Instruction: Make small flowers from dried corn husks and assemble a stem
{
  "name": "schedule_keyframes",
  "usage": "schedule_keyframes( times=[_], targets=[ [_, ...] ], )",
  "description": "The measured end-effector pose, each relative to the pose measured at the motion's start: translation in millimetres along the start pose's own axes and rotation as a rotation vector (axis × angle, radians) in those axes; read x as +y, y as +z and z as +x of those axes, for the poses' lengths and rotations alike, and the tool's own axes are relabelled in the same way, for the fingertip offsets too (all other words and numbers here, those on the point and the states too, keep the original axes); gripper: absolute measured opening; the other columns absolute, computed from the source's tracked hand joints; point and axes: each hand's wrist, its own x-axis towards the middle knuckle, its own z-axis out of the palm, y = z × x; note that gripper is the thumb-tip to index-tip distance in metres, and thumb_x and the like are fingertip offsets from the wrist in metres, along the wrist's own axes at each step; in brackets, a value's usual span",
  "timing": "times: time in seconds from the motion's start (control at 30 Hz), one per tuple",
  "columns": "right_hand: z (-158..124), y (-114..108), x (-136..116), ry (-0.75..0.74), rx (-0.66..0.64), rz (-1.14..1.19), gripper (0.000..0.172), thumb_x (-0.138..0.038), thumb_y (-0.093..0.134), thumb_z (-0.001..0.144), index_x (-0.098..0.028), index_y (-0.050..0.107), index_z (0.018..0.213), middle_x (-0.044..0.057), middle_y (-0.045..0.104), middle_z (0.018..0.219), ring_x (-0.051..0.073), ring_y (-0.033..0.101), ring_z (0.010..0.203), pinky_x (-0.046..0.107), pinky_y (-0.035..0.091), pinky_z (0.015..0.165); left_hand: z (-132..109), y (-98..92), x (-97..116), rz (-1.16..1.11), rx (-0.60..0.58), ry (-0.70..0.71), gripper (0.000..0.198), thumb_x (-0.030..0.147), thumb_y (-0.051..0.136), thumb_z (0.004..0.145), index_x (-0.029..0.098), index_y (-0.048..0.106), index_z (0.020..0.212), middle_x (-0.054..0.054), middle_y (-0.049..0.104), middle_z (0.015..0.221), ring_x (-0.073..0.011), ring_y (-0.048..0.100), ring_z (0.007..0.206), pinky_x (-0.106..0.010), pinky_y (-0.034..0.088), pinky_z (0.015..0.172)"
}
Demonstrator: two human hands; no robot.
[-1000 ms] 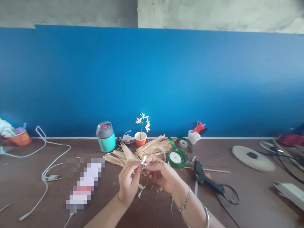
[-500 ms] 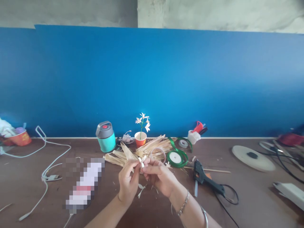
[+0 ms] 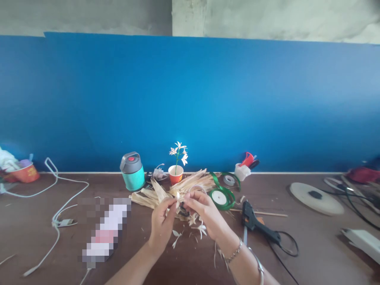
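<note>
"White flower [image 3: 177, 200]: how many are held, and where?"

"One, above the table [image 3: 181, 267], between two hands. The left hand [image 3: 162, 221] pinches it; the right hand [image 3: 203, 208] has its fingertips just beside it, and whether they grip it cannot be told."

"Its direction?"

"Long axis near upright, one tip pointing up."

"Other counts?"

"One glue gun [image 3: 259, 225], one paper cup [image 3: 175, 179], two loose flowers [image 3: 202, 228]."

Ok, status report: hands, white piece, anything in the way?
Left fingers pinching small white piece; right fingers close beside it, grip unclear. Loose white flowers lie below, dried husks beyond; neither seems in the way.
</note>
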Motion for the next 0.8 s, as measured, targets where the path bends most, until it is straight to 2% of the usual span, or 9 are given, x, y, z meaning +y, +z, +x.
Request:
schedule_keyframes(
  times=[0.27, 0.43, 0.63, 0.8],
  targets=[
    [-1.3, 1.9, -1.0, 0.038, -0.012, -0.011, 0.032, -0.043, 0.075, 0.061, -0.016, 0.059, 0.059, 0.0, 0.058, 0.057, 0.01, 0.046, 0.056, 0.024, 0.033, 0.056, -0.6, 0.3, 6.4, -0.008, -0.041, -0.012, 0.02, 0.029, 0.054, 0.085, 0.017, 0.066, 0.076, -0.001, 0.066, 0.069, -0.0156, 0.062, 0.065, -0.024, 0.049, 0.063],
    [-1.7, 0.8, 1.0, 0.07, -0.032, 0.016, 0.029, -0.04, 0.074, 0.063, -0.016, 0.058, 0.06, 0.0, 0.059, 0.057, 0.01, 0.048, 0.055, 0.024, 0.034, 0.055, -0.5, 0.2, 5.9, -0.008, -0.016, 0.006, 0.017, 0.028, 0.054, 0.084, 0.018, 0.067, 0.08, -0.002, 0.068, 0.072, -0.0157, 0.062, 0.065, -0.025, 0.049, 0.063],
    [-1.4, -0.3, 0.9, 0.074, -0.038, 0.025, 0.03, -0.042, 0.074, 0.063, -0.016, 0.06, 0.06, 0.0, 0.059, 0.057, 0.011, 0.049, 0.054, 0.024, 0.035, 0.055, -0.1, 0.3, 0.4, -0.009, -0.058, 0.036, 0.017, 0.027, 0.054, 0.085, 0.018, 0.068, 0.084, -0.003, 0.07, 0.076, -0.0166, 0.064, 0.069, -0.026, 0.051, 0.064],
    [-1.2, 1.8, -0.5, 0.079, -0.011, 0.041, 0.03, -0.04, 0.074, 0.062, -0.015, 0.058, 0.057, 0.0, 0.058, 0.055, 0.01, 0.047, 0.053, 0.023, 0.034, 0.053, -3.0, -0.1, -6.4, 0.121, 0.033, 0.085, 0.017, 0.024, 0.059, 0.082, 0.019, 0.067, 0.095, -0.006, 0.072, 0.089, -0.0192, 0.066, 0.079, -0.029, 0.053, 0.07]
  ],
)
